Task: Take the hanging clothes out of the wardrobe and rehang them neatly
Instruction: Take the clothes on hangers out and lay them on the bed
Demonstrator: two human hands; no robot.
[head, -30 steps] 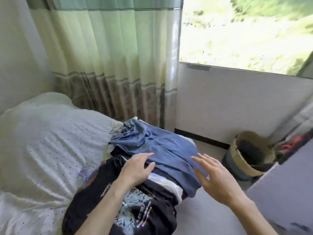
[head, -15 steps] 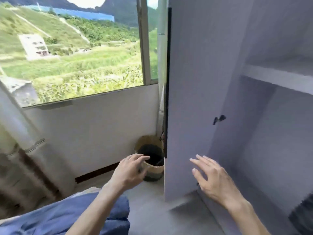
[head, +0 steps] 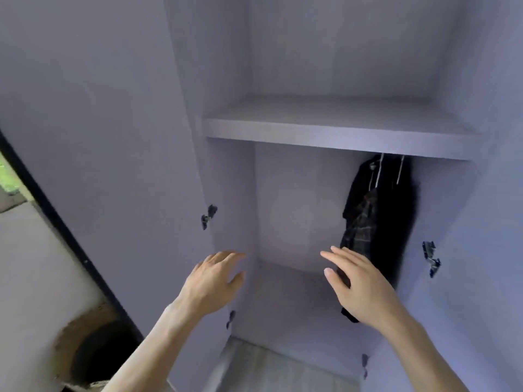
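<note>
In the wardrobe (head: 283, 207), clothes (head: 379, 222) are hung at right under the shelf (head: 334, 128); a basket (head: 82, 335) is placed left of the door (head: 113, 165).

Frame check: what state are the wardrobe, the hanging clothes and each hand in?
wardrobe: open.
dark clothes: hanging under the shelf, on the right side.
left hand: fingers relaxed, holds nothing.
right hand: fingers straight, holds nothing.

The wardrobe (head: 226, 179) stands open, its left door (head: 99, 137) swung well aside; below the shelf (head: 325, 128), the left and middle of the compartment lie bare back to the rear wall (head: 300, 205), free for a reach; the shelf closes it off overhead; dark hanging clothes (head: 390, 222) fill the right corner, just behind the right hand (head: 359, 287); small hinges (head: 209, 217) jut from both side walls.
</note>
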